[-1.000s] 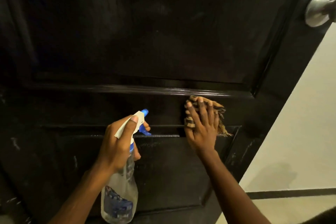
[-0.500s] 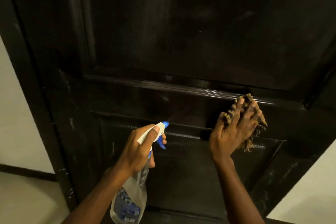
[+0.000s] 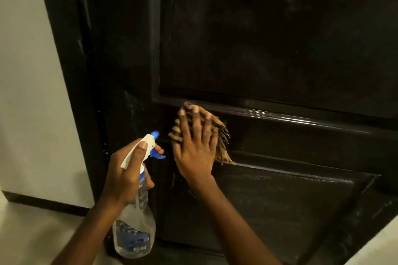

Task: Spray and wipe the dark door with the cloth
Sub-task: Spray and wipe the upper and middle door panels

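Right hand (image 3: 195,150), fingers (image 3: 196,123) spread, presses the cloth (image 3: 223,146) to the door (image 3: 269,38); left hand (image 3: 127,174) curls round the spray bottle (image 3: 135,228). Nothing pinches the cloth — lighter pressure could drop it.

- Door (image 3: 269,38): runs past the top, right and bottom edges, so you get no full outline.
- Cloth (image 3: 223,146): mostly under the flat, spread fingers of your right hand (image 3: 195,146) (only striped folds and a frayed fringe show).
- Spray bottle (image 3: 135,217): neck hidden inside your left hand (image 3: 127,176); blue trigger (image 3: 158,154) partly behind a finger.
- Label (image 3: 131,237): print too blurred to read.
- Left forearm (image 3: 81,241), right forearm (image 3: 243,232): cut at the bottom edge.
- Skirting board (image 3: 43,202): cut by the left edge.
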